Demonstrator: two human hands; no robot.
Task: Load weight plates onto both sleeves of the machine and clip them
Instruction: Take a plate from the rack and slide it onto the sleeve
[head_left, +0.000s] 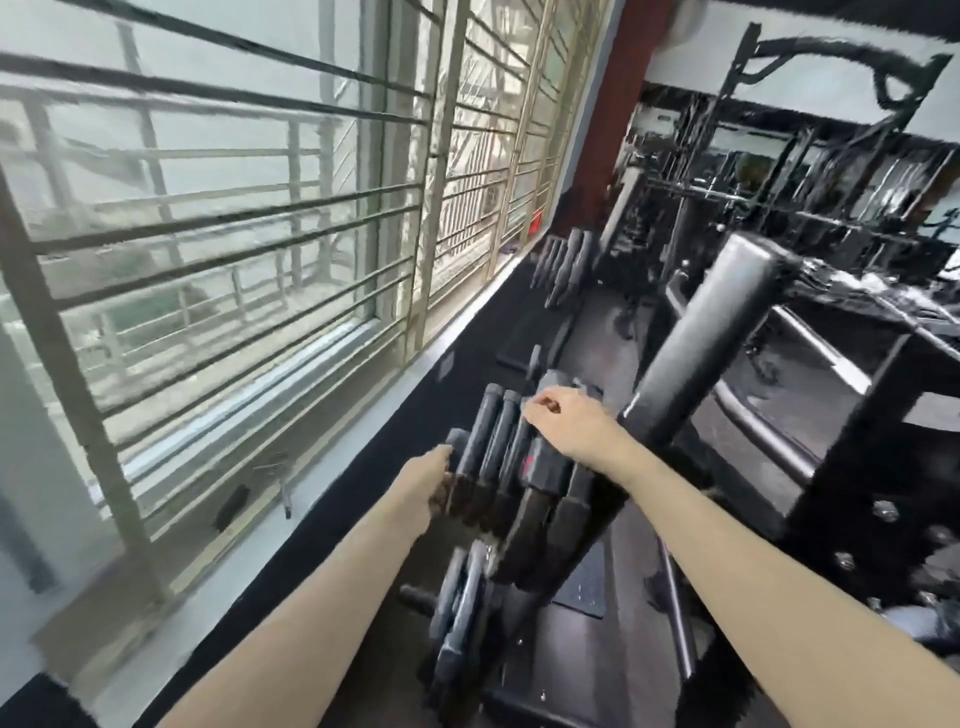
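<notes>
Centre of frame: stored plates gripped on rack by both hands; left hand clamped on outer edge, right hand curled over top, presumably for lifting.

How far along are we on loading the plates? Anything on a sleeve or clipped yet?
Nothing looks loaded or clipped in this view; I can't make out a machine sleeve with plates or a clip. In hand: both hands are at the upright row of plates on the storage rack by the window, the left hand at the near end, the right hand on top. The blur hides the grip. Left: carry, load both sleeves, clip.
</notes>
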